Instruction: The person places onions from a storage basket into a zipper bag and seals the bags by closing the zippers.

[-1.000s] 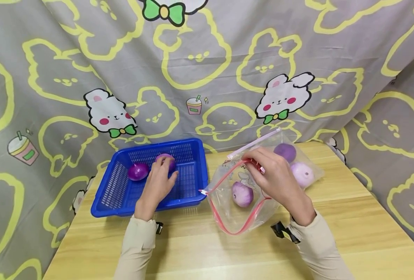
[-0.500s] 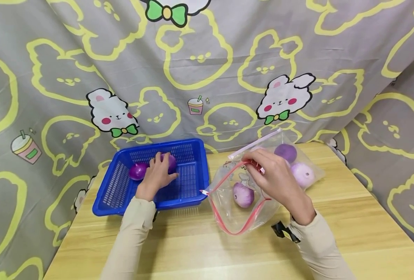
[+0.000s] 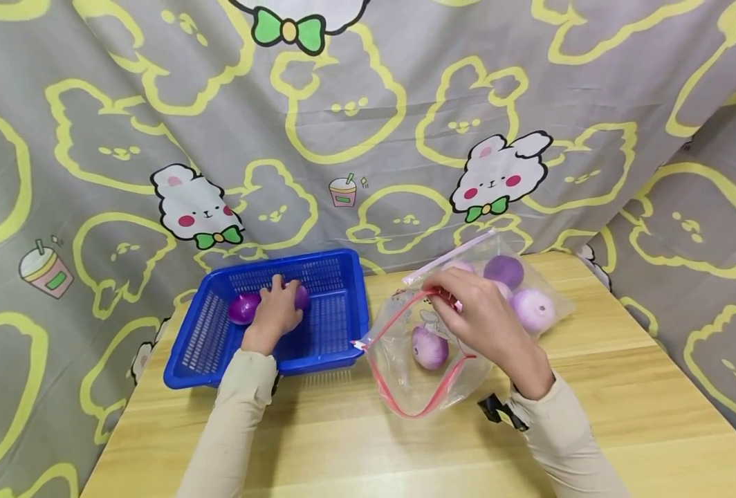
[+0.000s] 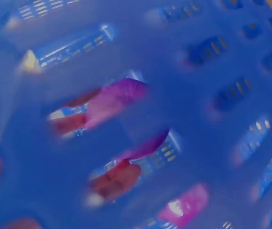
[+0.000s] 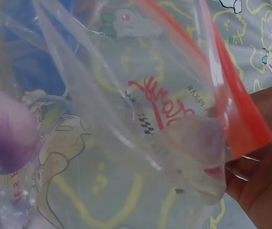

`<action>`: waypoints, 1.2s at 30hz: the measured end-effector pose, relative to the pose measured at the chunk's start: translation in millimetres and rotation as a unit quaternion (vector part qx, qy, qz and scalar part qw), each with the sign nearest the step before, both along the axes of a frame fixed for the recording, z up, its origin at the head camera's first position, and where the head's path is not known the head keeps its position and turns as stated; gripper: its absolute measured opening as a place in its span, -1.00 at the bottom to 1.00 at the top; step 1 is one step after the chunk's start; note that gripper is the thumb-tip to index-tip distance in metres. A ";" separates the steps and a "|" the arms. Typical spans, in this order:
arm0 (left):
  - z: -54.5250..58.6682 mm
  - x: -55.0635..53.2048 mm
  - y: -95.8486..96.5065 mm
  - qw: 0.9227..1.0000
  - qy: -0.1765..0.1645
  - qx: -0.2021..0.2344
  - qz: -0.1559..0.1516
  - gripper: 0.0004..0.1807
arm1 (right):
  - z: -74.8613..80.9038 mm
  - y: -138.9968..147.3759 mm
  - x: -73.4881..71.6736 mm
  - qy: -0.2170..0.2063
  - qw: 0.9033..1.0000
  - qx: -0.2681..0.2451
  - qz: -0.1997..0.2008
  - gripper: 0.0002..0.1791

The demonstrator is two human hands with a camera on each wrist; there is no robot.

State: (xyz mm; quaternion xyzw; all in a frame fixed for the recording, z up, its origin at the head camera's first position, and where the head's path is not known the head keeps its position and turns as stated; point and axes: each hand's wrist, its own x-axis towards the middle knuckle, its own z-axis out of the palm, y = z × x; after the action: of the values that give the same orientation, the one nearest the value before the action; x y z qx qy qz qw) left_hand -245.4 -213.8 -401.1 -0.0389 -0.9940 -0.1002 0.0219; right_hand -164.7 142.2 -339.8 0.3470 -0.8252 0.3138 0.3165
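My left hand (image 3: pixel 272 310) reaches into a blue plastic basket (image 3: pixel 362 280) and grips a purple onion (image 3: pixel 302 297). Another shiny purple onion (image 3: pixel 242 308) lies just left of it. The left wrist view looks through the basket's slotted wall, where bits of fingers (image 4: pixel 119 181) and purple onion skin show. My right hand (image 3: pixel 483 304) pinches the rim of a clear zip bag (image 3: pixel 396 370) with a red seal, whose mouth gapes toward me. A peeled-looking light purple onion (image 3: pixel 430 348) rests inside; the right wrist view has printed plastic and the pinching hand (image 5: pixel 264 176).
Behind the right hand lies a second clear bag (image 3: pixel 551 294) with a lavender seal, holding several onions (image 3: pixel 532 310). Basket and bags stand on a wooden table (image 3: pixel 343 443). A patterned grey curtain (image 3: pixel 380 138) hangs right behind them.
My left hand has shifted over the right-hand onion in the basket and its fingers have closed round it. The right hand keeps its pinch on the bag rim almost in place.
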 end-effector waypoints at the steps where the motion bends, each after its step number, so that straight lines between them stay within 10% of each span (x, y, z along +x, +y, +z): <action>1: -1.0 0.8 -1.2 1.000 0.002 0.003 0.008 -0.37 | 0.1 -0.1 0.4 -0.003 1.000 0.001 0.002 -0.83; 12: -11.6 14.9 -21.5 0.999 -0.021 0.046 -0.019 -0.72 | 0.7 0.9 2.3 -0.023 1.000 0.003 -0.003 -0.84; 21: -11.0 38.6 -21.5 0.994 0.025 0.086 -0.056 -0.51 | 2.9 2.8 1.7 -0.014 1.000 0.004 -0.005 -0.84; 30: -7.6 70.1 -9.5 0.984 0.115 0.126 -0.043 -0.51 | 0.6 2.4 3.9 -0.023 1.000 0.007 -0.001 -0.79; 36: 12.0 83.4 12.3 0.961 0.214 0.136 -0.113 -0.45 | 1.1 0.6 2.7 -0.015 1.000 0.010 -0.008 -0.81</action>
State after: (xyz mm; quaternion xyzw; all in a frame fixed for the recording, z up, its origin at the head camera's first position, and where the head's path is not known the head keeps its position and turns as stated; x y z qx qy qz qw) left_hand -162.0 -201.5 -389.1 -0.1687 -0.9321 -0.2253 0.2280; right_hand -162.0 142.9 -338.7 0.3384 -0.8357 0.3082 0.3036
